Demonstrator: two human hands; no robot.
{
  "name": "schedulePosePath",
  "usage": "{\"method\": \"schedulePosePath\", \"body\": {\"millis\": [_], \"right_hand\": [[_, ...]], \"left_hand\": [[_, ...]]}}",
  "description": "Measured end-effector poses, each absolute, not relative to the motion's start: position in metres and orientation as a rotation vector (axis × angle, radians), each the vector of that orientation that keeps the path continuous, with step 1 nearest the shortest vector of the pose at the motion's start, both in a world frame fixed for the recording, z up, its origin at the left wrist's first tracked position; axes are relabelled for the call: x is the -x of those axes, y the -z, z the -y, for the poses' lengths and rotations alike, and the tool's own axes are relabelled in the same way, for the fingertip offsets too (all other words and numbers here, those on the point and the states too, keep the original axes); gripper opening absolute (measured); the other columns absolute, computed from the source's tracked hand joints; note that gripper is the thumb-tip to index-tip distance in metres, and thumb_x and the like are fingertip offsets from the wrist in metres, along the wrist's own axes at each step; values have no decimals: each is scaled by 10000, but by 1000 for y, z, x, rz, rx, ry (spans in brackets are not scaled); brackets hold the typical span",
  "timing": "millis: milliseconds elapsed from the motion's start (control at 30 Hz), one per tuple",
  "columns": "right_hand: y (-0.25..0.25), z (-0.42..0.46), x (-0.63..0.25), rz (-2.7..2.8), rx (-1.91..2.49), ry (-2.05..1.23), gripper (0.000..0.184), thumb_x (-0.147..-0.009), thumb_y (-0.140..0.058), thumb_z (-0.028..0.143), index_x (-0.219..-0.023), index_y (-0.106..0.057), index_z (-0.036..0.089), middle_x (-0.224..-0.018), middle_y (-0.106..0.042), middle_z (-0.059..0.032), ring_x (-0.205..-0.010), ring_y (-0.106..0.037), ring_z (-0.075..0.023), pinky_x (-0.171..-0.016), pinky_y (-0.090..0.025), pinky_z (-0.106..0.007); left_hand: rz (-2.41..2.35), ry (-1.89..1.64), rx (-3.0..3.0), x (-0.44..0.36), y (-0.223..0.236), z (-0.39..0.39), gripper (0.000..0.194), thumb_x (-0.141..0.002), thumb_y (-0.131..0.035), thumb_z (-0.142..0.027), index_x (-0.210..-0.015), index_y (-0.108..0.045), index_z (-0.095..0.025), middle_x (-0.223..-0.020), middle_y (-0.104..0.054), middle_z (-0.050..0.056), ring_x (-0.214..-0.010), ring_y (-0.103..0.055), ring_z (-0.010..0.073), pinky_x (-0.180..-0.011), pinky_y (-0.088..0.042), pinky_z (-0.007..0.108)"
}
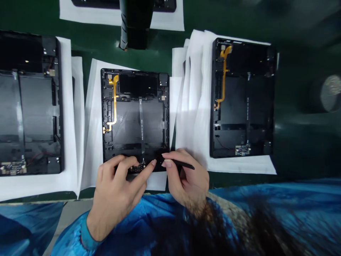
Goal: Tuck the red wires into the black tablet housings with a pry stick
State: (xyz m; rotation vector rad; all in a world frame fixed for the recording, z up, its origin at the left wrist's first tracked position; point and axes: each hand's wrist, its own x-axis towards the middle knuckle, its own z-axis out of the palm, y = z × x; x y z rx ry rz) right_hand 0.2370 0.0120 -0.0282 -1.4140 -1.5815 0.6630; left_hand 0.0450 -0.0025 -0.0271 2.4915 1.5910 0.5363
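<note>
Two hands are working at the near edge of the middle tablet frame: the left hand is pressing fingertips on a small circuit board (partly hidden), while the right hand is pinching a thin black tool, tip obscured.

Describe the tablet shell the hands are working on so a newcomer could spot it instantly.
On the green bench three open black tablet shells lie on white sheets. The middle shell sits nearest the person, with an orange flex cable down its left side. Only this one has the left hand on its small bottom board and the right hand holding a thin black tool.
</note>
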Motion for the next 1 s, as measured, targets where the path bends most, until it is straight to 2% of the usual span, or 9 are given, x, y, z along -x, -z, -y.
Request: {"method": "schedulePosePath", "body": {"millis": [267, 400, 667, 833, 1000], "right_hand": [[21, -20, -236, 1748, 1557, -549, 125, -968, -538, 124, -1000, -613, 219, -800, -702, 8, -677, -681, -142, -590, -541, -283], [19, -19, -238, 1809, 1558, -459, 135, -973, -516, 118, -1007, -590, 226, -816, -692, 6, -691, -668, -147, -598, -542, -290], [24, -18, -240, 1805, 1560, -384, 129, -979, -516, 123, -1020, -574, 230, -802, -664, 19, -659, -637, -138, -570, -521, -279], [27, -12, -239, 1823, 1612, -246, 158, -962, -524, 105, -1033, -589, 229, -807, -684, 17, -647, -645, -147, -531, -510, -285], [27, -7, -239, 1804, 1675, -167, 187, -935, -551, 99, -1051, -596, 239, -841, -716, 6, -694, -693, -177, -577, -565, -315]], "left_hand": [[-1587, -505, -2445, -44, 26, 3, 516, -946, -684, -253, -1395, -587, -487, -1156, -542, 10, -1122, -523, 185, -956, -444, 314], [-1588, -510, -2440, -44, 26, 3, 483, -968, -638, -259, -1385, -588, -496, -1160, -544, 9, -1122, -528, 197, -907, -450, 323], [-1589, -462, -2453, -44, 28, 5, 578, -927, -705, -261, -1427, -548, -504, -1169, -537, 11, -1106, -537, 164, -976, -477, 320], [-1574, -478, -2471, -43, 27, 4, 510, -991, -626, -273, -1448, -537, -481, -1177, -543, 22, -1110, -542, 178, -1008, -472, 355], [-1571, -472, -2473, -42, 29, 4, 483, -1013, -589, -267, -1443, -542, -483, -1198, -549, 10, -1114, -552, 179, -1096, -459, 402]]}}
